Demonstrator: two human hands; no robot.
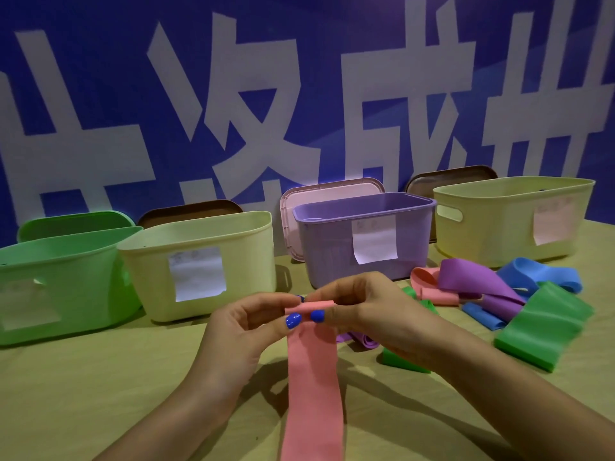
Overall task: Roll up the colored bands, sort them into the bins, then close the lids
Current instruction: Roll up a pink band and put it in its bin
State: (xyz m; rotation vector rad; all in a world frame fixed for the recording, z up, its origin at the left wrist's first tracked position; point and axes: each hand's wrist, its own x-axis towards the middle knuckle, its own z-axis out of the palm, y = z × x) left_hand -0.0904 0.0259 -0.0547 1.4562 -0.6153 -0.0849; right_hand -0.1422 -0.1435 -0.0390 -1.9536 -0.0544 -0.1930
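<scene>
Both ends of the pink band's [312, 377] first turns are pinched by the left hand [246, 331] and right hand [362, 304] above the table's [100, 394] near edge, apparently to keep the roll tight.

4 bins: 1 green bin [63, 281], 2 cream bins [203, 264], 1 purple bin [366, 237]. 4 lids [332, 194] propped behind. Bands: approx 2 pink bands [312, 377], 2 green, 2 blue, 2 purple; pile tangled, count unsure.

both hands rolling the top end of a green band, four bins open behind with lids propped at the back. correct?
Not quite: the band being rolled is pink, not green. The head view shows the left hand and right hand pinching the rolled top end of the pink band. The rest holds.
</scene>
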